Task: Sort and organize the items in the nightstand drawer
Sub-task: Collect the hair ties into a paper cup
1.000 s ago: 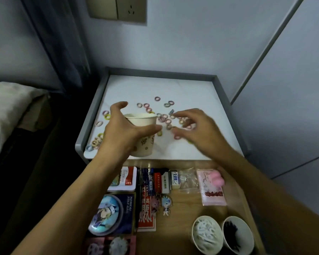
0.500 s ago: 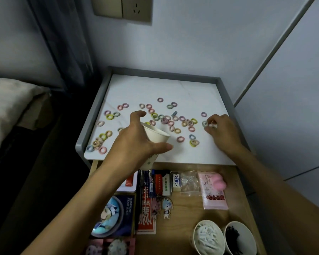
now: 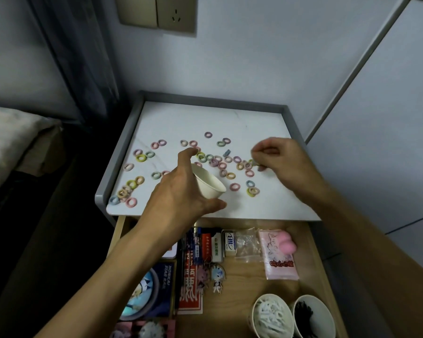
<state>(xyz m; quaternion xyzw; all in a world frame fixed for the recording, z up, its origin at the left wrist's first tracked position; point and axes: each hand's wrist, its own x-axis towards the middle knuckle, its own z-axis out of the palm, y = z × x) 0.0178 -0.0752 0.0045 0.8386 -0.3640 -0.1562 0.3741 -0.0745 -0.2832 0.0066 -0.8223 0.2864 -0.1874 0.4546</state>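
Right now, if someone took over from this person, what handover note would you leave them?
Left hand grips the paper cup, tilted with its mouth towards the right hand, over the front of the nightstand top.
Right hand pinches a hair tie at the right of the scatter.
Coloured hair ties lie loose across the top.
Done: in the open drawer, one cup holds what look like white ties, another black ones.
Left: gather the coloured ties into the held cup, then probably set it in the drawer.
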